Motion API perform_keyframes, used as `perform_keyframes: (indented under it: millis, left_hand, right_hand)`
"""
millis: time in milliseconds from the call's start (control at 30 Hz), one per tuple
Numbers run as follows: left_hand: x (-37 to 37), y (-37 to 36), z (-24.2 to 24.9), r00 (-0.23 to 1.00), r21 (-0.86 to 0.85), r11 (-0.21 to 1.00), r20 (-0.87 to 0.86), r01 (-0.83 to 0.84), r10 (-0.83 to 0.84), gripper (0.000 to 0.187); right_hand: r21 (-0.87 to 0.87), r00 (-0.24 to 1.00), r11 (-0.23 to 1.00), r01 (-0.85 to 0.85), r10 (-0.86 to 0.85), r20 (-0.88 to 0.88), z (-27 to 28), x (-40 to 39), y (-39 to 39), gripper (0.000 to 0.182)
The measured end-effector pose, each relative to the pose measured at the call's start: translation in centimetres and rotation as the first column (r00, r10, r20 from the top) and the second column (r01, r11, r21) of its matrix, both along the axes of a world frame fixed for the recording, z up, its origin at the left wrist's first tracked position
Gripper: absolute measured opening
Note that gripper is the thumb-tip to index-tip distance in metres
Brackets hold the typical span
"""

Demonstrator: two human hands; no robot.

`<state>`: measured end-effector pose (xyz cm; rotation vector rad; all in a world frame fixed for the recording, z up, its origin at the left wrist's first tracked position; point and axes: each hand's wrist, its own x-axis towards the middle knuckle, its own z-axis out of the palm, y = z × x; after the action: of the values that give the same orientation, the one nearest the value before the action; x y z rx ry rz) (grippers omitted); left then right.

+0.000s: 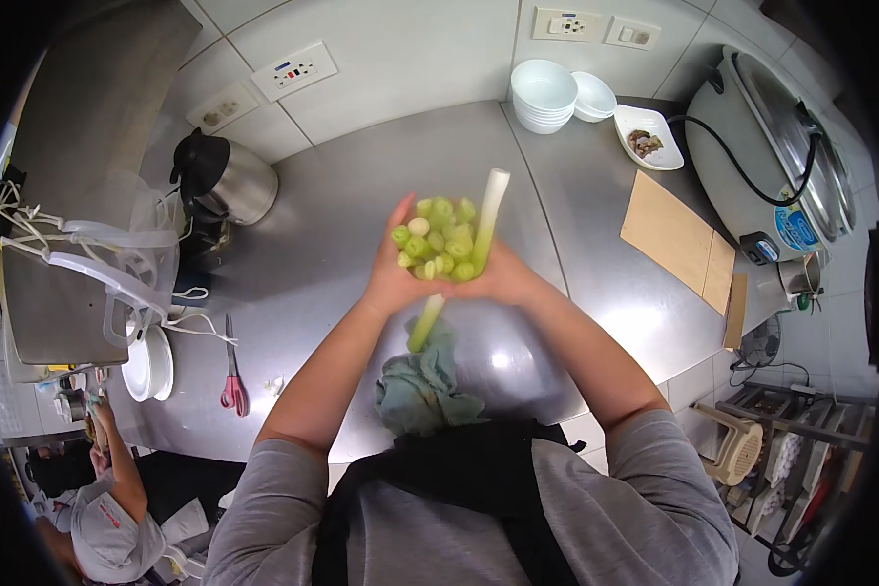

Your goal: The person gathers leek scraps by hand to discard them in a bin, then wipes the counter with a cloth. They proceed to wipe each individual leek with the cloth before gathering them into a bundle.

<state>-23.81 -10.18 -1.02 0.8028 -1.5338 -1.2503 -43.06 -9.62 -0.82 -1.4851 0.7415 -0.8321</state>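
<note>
My left hand [389, 280] and my right hand [506, 273] are wrapped together around a bunch of pale green onion stalks [436, 241], above the steel counter. Mostly their round cut ends face up at me. One longer stalk [493, 210], white at the tip and green lower down, sticks out beside my right hand. Below my wrists another green stalk end [427, 322] pokes out. A crumpled grey-green cloth [425, 386] lies under it at the counter's near edge. The palms hide most of the bunch's length.
On the steel counter [332, 215] stand a thermos jug [239, 181], red-handled scissors [233, 391], stacked white bowls [545, 93], a dish of food scraps [669, 151], brown cardboard [674, 239] and a large cooker [767, 146]. Another person [112, 518] works at lower left.
</note>
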Motion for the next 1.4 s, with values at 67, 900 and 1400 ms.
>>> perform_keyframes:
  millis: [67,900,1400]
  left_hand:
    - [-0.3,-0.2,0.1,0.999,0.038,0.999,-0.035,0.005,-0.004,0.118]
    - [-3.4,0.5,8.4,0.957,0.692,0.722,-0.212,0.002,0.200,0.054]
    - [-3.4,16.6,1.5,0.956,0.808,0.520,-0.286,0.276,-0.063,0.067]
  right_hand:
    - [0.004,0.999,0.999,0.032,-0.032,0.012,0.9,0.6,0.0,0.111]
    - [0.197,0.994,0.978,0.068,-0.051,-0.094,10.1,0.3,-1.1,0.096]
    - [0.546,0.988,0.828,0.126,-0.155,0.008,3.0,-2.3,18.1,0.084]
